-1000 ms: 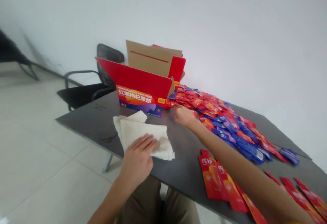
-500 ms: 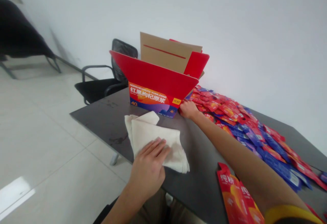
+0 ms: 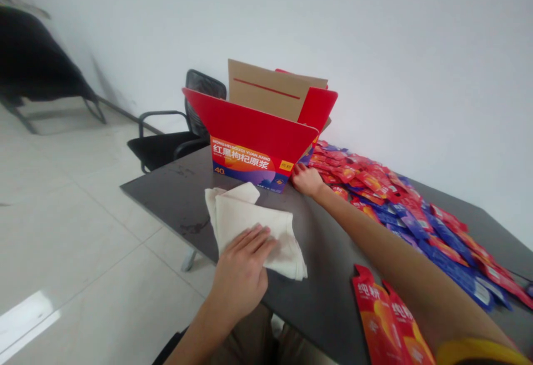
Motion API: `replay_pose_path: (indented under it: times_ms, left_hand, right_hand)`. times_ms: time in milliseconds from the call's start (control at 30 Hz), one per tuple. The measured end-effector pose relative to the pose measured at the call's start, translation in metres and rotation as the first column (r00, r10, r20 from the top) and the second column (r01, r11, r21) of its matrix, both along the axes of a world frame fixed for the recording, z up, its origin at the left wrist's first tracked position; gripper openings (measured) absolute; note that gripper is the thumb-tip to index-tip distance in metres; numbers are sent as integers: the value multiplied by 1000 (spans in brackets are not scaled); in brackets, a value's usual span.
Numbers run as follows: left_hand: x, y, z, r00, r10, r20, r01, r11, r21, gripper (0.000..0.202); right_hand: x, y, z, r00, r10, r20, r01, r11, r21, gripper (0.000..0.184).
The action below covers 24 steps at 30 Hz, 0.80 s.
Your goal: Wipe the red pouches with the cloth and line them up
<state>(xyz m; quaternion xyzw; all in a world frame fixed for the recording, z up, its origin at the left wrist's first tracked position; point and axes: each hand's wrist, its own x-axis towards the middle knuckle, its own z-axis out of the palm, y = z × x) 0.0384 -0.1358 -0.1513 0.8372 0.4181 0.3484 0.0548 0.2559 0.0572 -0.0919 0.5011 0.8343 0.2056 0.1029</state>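
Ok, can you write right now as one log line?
left hand: flat on cloth; right hand: by front box corner, grip unclear; front box: flaps open; pouches: heaped, right side

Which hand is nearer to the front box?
Right. The right hand is by the box, at its right corner; the left hand lies farther off, on the cloth before it.

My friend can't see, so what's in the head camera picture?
A person's left hand rests on a folded cream cloth on a dark table; the right hand is by the corner of an open carton. Red and blue sachets lie heaped to the right.
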Motion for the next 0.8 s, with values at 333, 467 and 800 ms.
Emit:
replay_pose_path:
  times_ms: [333, 467, 800]
  left_hand:
    - [2, 1, 1, 1000, 13, -7, -13, 1000, -9, 57]
    - [2, 2, 1, 1000, 14, -4, -14, 1000, -17, 56]
    - [-1, 1, 2, 1000, 11, -19, -11, 1000, -18, 56]
  right_hand:
    - [13, -61, 4, 999, 52, -8, -52, 997, 62, 38]
    - [22, -110, 2, 996, 87, -2, -86, 992, 87, 38]
    - [36, -214, -22, 949, 314, 7, -303, 911, 281, 28]
